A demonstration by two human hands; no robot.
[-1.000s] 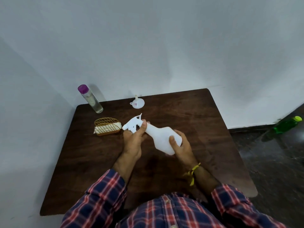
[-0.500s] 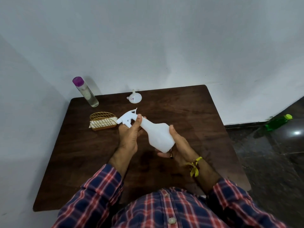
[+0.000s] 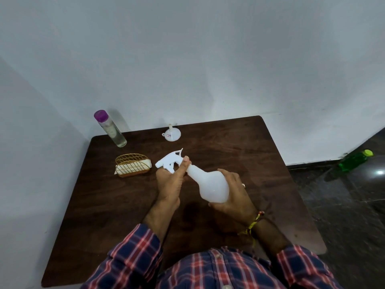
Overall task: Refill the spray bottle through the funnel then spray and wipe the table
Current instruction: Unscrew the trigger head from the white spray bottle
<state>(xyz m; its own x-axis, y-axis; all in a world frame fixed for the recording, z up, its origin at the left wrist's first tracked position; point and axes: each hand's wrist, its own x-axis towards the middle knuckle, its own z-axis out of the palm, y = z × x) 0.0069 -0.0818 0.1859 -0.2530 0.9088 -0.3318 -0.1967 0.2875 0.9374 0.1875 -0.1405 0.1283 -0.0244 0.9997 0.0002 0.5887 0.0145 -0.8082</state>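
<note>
A white spray bottle (image 3: 210, 185) is held tilted above the dark table (image 3: 239, 147), its base cupped in the right hand (image 3: 236, 196) and its neck, below the trigger head, gripped by the left hand (image 3: 171, 181). An upturned funnel (image 3: 172, 134), a purple-capped bottle (image 3: 110, 129) and a wire holder (image 3: 133, 167) are set farther back.

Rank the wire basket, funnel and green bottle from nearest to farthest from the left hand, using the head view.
From the left hand:
1. Wire basket, just to its left.
2. Funnel, beyond it near the wall.
3. Green bottle, far right on the floor.
</note>
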